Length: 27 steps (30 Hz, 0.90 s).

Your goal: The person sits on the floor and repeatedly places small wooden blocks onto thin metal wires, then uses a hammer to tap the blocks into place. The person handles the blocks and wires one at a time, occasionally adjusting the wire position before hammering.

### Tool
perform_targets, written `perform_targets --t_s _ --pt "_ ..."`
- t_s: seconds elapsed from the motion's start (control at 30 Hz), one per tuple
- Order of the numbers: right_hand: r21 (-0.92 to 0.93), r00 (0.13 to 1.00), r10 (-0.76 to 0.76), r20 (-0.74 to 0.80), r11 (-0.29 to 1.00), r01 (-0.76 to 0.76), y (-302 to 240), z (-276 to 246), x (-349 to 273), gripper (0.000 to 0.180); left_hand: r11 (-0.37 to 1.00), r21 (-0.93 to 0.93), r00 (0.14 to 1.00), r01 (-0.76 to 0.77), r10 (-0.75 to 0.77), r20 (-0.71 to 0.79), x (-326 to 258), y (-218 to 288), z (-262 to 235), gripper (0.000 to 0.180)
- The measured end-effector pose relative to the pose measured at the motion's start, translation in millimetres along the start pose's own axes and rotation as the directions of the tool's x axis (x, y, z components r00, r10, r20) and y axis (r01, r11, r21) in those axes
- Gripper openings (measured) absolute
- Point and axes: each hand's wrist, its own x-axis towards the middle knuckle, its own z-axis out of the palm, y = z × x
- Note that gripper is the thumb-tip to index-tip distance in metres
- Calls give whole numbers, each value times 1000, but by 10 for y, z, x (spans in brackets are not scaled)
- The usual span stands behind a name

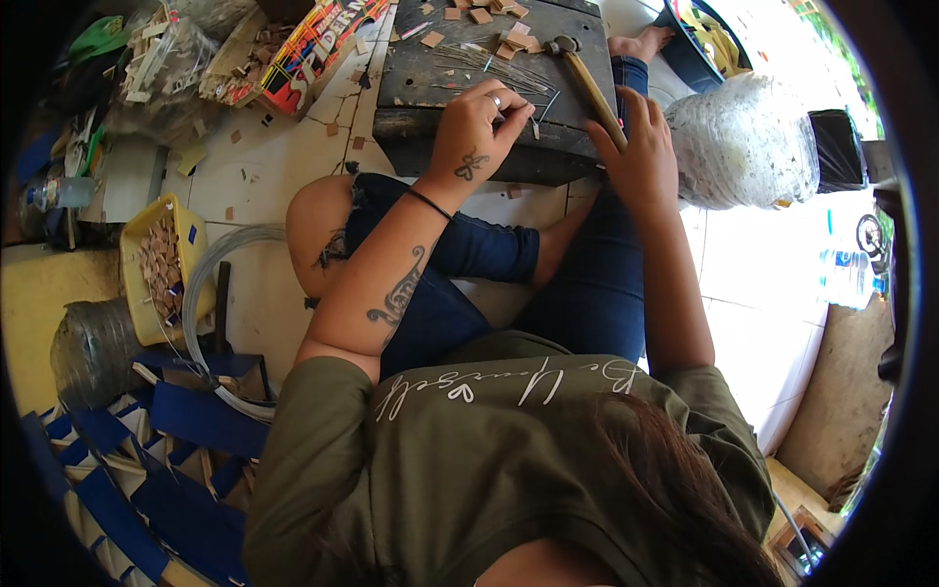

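Note:
My left hand (481,127), with a ring on one finger, is pinched closed over the near part of a dark wooden block (416,122). What sits between its fingertips is too small to make out. My right hand (648,161) is at the block's right edge, around the wooden handle of a hammer (587,86); the handle runs between thumb and fingers and disappears under the palm. The hammer head points away from me over the block. Thin metal wires (489,67) lie scattered beside my left hand. Several small brown wooden tiles (514,41) lie behind them.
At left stand a yellow basket (210,293) of small wooden pieces, a wire coil (199,284) and blue panels (186,499). A printed carton (313,59) is at far left. On the right are a filled plastic sack (743,142), a black tub (680,49) and a water bottle (846,274).

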Motion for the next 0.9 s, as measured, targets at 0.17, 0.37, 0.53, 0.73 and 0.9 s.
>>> perform_targets --t_s 0.17,0.37,0.53,0.73,0.9 --pt "-9 958 197 209 980 -199 209 -21 -284 41 999 -49 1000 -6 6 -6 -1 -8 12 10" --pt "568 841 214 498 653 -502 78 -498 -392 41 998 17 998 -61 61 15 -8 -19 -27 9" --pt "557 850 129 511 704 -442 -197 -978 -571 48 998 -43 999 -37 38 21 -1 -39 -7 9" --pt "300 964 -90 250 954 11 -341 -1059 -671 58 997 -11 997 -79 79 24 0 -51 -7 8" --pt "310 971 -69 229 951 -6 -320 -1051 -708 59 997 18 997 -74 73 34 -14 -64 0 8"
